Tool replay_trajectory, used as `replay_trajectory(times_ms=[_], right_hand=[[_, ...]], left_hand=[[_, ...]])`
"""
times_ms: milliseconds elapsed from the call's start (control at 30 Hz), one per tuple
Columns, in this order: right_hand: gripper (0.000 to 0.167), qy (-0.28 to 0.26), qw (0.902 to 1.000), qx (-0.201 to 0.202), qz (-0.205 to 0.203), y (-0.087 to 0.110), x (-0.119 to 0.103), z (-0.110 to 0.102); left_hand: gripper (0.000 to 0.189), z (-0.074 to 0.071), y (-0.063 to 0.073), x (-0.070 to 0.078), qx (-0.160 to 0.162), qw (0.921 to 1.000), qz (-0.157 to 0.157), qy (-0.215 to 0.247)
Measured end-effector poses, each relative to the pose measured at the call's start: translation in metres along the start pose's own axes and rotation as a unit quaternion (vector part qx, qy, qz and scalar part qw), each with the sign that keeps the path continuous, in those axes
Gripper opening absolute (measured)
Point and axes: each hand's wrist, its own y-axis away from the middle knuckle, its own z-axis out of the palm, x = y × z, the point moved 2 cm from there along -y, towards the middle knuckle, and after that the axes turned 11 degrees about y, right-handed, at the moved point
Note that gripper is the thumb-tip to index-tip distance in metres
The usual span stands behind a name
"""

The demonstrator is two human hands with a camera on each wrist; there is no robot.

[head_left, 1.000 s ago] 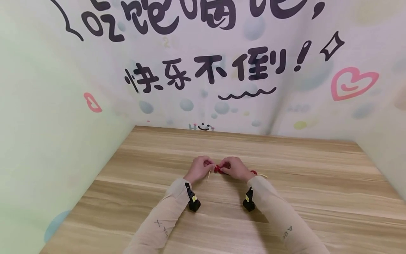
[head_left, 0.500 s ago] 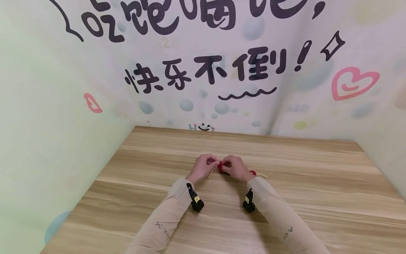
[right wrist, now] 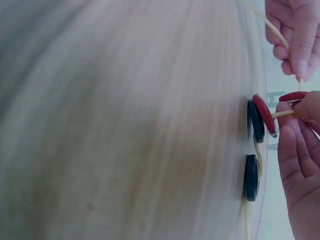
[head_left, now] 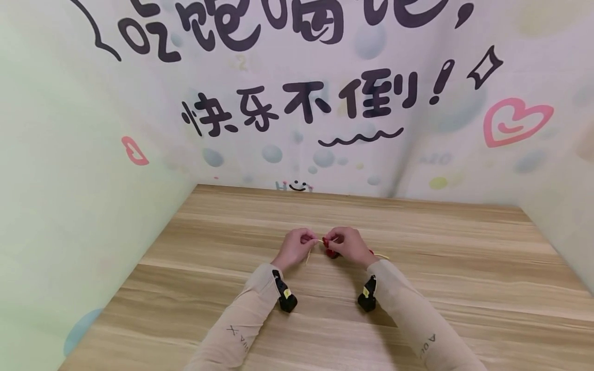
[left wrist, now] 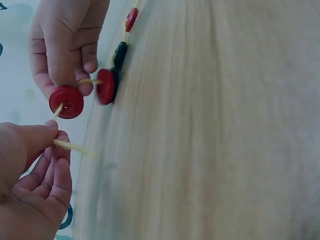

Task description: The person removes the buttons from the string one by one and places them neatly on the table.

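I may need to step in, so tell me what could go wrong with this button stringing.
The left hand pinches the yellow cord near its loose end; that grip might slip, and the red button held by the right hand could slide off.

A second red button lies against a dark button, so they might bunch or catch when the cord is pulled.

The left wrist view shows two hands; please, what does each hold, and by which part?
Left hand: the cord, near its loose end. Right hand: a red button, by its rim.
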Motion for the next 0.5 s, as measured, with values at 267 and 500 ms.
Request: replay_trajectory(times_ms=[267,500], right_hand=[[0.006,0.029,0.9987,-0.015,-0.04,0.0018,-0.0016,-0.0013],[0.005,0.027,0.9992,-0.015,-0.025,0.0043,-0.0029,-0.0049]], left_hand=[[0.008,0.0014,-0.0016,0.0013,0.006,0.9996,0.018,0.022],[0.009,0.0035,-0.0008,0.0005,0.013,0.9989,0.018,0.041]])
